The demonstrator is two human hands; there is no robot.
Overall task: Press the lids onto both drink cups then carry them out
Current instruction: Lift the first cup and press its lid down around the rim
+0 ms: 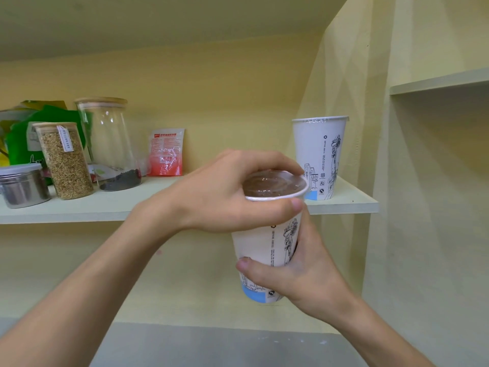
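Two hands are being used: the upright white printed paper cup [267, 247] is being clasped low by the right hand [299, 276], while the clear plastic lid [274, 184] is being pinched directly above by the left hand's [225, 197] closed grip.

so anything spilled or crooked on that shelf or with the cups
Nothing stands out. The cup on the shelf stands upright with its lid on, and the jars are upright too. The held cup leans slightly as the left hand presses its clear lid, the right hand gripping low. No spill shows.
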